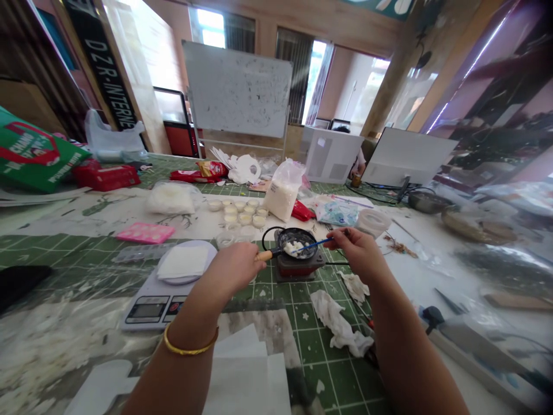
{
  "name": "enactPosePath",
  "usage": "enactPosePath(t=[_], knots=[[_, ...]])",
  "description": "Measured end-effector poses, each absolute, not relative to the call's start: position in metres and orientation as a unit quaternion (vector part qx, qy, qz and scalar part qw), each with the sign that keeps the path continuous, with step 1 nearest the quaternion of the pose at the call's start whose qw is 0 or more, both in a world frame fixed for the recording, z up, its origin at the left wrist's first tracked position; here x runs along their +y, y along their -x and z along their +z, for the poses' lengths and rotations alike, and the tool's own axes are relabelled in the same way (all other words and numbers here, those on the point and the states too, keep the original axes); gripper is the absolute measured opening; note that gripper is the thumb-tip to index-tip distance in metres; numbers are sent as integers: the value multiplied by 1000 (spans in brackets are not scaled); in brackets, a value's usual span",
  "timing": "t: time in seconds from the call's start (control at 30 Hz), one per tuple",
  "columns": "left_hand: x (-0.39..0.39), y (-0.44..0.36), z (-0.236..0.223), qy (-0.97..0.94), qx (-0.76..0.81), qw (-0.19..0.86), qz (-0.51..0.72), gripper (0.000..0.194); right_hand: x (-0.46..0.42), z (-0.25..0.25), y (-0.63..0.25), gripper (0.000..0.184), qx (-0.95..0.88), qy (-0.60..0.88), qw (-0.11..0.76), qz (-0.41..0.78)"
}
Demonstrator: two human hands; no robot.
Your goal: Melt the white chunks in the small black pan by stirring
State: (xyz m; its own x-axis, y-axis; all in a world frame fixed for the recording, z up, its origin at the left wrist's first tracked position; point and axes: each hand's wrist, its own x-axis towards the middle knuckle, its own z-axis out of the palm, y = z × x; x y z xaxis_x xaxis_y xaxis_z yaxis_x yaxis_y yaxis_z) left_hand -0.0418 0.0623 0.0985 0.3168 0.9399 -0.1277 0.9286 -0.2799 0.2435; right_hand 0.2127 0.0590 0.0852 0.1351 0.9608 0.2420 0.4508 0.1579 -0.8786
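Above green cloth (341,377), pan (298,235); whiteboard (239,92) beyond

An office-like room doubles as a workshop: a whiteboard (239,86) and computer monitors (408,153) stand far, a digital scale (147,311) and hot plate (298,269) nearer.

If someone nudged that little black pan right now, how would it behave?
The pan might swivel or tip, as its handle sticks out to one side. The left hand gripping that handle would probably steady it. The white lumps inside look loose, so they could shift.
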Motion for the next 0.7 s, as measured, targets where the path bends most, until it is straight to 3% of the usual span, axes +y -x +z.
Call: enactPosePath(t=[0.1,0.47,0.57,0.7], knots=[[61,42,99,-798,587,136,17,26,48,92,-209,31,-633,610,424,220],[63,43,97,-804,579,131,17,25,30,102,-195,25,-667,622,404,62],[63,43,97,-804,579,133,16,26,24,104,-192,25,-656,612,437,66],[64,43,97,-800,584,138,17,26,27,101,-190,25,-684,598,409,84]])
